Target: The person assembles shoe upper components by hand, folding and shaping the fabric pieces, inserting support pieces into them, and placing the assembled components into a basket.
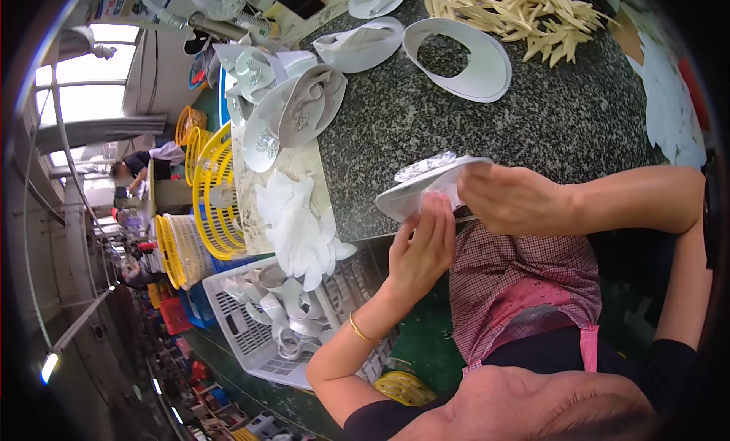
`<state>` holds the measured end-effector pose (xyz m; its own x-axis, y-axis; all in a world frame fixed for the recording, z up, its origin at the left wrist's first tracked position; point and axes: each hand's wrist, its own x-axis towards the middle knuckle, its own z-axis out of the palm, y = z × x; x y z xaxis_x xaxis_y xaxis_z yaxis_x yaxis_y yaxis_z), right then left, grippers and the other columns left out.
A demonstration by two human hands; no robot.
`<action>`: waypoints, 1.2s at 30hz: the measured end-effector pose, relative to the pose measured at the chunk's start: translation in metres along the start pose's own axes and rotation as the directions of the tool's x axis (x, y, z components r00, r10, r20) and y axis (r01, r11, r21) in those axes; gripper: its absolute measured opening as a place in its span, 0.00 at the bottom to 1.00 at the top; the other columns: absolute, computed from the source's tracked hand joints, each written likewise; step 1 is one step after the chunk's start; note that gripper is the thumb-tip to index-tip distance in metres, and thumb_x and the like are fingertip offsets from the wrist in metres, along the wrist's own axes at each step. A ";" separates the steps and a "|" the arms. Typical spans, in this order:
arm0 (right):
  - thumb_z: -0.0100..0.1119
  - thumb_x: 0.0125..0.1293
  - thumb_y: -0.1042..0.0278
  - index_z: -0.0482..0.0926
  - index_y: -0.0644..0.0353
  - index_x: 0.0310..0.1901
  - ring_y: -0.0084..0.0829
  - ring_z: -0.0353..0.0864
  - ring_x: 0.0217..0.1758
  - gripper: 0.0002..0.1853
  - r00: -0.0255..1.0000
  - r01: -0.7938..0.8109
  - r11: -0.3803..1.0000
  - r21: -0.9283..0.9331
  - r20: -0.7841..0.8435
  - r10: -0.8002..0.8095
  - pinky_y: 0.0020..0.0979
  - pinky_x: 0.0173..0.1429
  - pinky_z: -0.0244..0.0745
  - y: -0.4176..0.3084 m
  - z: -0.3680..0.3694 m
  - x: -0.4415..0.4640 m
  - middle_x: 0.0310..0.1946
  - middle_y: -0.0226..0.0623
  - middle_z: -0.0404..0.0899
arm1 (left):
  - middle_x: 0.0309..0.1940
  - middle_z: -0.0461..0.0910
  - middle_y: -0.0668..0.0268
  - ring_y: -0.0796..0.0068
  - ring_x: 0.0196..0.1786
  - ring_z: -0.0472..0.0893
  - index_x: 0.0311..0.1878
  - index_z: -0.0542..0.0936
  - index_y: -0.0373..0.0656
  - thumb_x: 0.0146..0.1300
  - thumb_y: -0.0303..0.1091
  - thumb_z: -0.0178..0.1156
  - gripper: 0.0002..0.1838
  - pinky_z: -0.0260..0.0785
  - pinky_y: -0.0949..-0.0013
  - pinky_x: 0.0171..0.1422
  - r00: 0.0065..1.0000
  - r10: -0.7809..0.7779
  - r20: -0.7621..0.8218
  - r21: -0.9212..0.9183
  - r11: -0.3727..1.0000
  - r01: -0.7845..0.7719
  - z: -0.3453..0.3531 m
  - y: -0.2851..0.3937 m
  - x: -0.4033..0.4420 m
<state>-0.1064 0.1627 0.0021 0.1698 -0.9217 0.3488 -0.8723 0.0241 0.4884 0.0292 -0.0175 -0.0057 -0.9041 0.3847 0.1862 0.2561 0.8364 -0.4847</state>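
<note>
A white piece with a sparkling ornament, which looks like a shoe upper (pixel 399 200), is held between both hands over the table's front edge. My left hand (pixel 424 243), with a gold bangle on the wrist, is closed on its lower side, fingertips pressed to a pale pinkish inner part. On the right end, my right hand (pixel 513 199) pinches the upper, its fingers curled and partly hidden. A flat white upper (pixel 487 68) with an oval opening lies farther back on the dark speckled tabletop (pixel 395 129).
More uppers with shiny ornaments (pixel 308 110) are stacked at the left. Beige pointed strips (pixel 525 15) are heaped at the back. White soft pieces (pixel 293 220) overhang the left edge, above a white crate (pixel 243 342). Yellow baskets (pixel 199 190) stand beyond; another person (pixel 141 167) sits farther off.
</note>
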 end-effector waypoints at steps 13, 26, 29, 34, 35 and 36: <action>0.54 0.54 0.60 0.81 0.57 0.35 0.29 0.72 0.52 0.13 0.989 -0.005 0.995 -0.096 0.146 0.019 0.38 0.71 0.50 -0.031 0.002 0.018 0.36 0.29 0.74 | 0.49 0.81 0.65 0.70 0.50 0.80 0.56 0.80 0.36 0.58 0.28 0.60 0.21 0.65 0.57 0.59 0.984 -0.178 -0.010 -0.368 0.916 0.161 -0.002 -0.010 -0.016; 0.53 0.57 0.59 0.82 0.61 0.44 0.28 0.76 0.54 0.18 0.984 -0.009 0.998 -0.068 0.176 0.021 0.31 0.65 0.59 -0.034 0.000 0.018 0.43 0.31 0.78 | 0.42 0.81 0.63 0.67 0.45 0.82 0.53 0.80 0.36 0.53 0.27 0.62 0.21 0.73 0.63 0.54 0.985 -0.170 -0.036 -0.449 0.883 0.137 0.011 -0.020 -0.023; 0.54 0.57 0.61 0.82 0.65 0.46 0.28 0.77 0.52 0.20 0.986 -0.001 0.999 -0.034 0.168 0.007 0.31 0.63 0.62 -0.031 0.000 0.020 0.42 0.32 0.79 | 0.42 0.82 0.63 0.69 0.44 0.83 0.51 0.80 0.35 0.54 0.27 0.62 0.20 0.74 0.65 0.51 0.991 -0.118 -0.058 -0.428 0.900 0.082 0.011 -0.027 -0.020; 0.56 0.55 0.65 0.82 0.69 0.48 0.29 0.79 0.51 0.21 0.986 -0.040 0.997 0.070 0.162 0.028 0.30 0.62 0.66 -0.026 0.001 0.025 0.44 0.35 0.81 | 0.41 0.82 0.64 0.72 0.42 0.83 0.48 0.81 0.36 0.56 0.27 0.61 0.16 0.74 0.68 0.48 0.995 -0.015 -0.098 -0.311 0.950 -0.016 0.014 -0.030 -0.015; 0.56 0.55 0.65 0.82 0.71 0.48 0.30 0.80 0.50 0.21 0.985 -0.059 0.991 0.123 0.167 0.038 0.29 0.61 0.66 -0.025 0.002 0.025 0.44 0.36 0.82 | 0.36 0.81 0.62 0.72 0.41 0.81 0.43 0.80 0.33 0.55 0.30 0.58 0.14 0.72 0.68 0.46 0.987 -0.009 -0.159 -0.313 0.949 -0.042 0.017 -0.031 -0.014; 0.56 0.55 0.65 0.82 0.71 0.48 0.30 0.80 0.50 0.21 0.985 -0.058 0.991 0.121 0.167 0.038 0.29 0.61 0.66 -0.023 0.003 0.025 0.44 0.36 0.82 | 0.36 0.81 0.62 0.72 0.41 0.81 0.43 0.80 0.33 0.55 0.30 0.58 0.14 0.72 0.68 0.46 0.987 -0.010 -0.162 -0.312 0.949 -0.042 0.019 -0.030 -0.015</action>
<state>-0.0833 0.1380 -0.0032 0.0578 -0.9719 0.2282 -0.9297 0.0309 0.3671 0.0286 -0.0558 -0.0103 -0.8392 0.4344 0.3271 0.3874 0.8997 -0.2011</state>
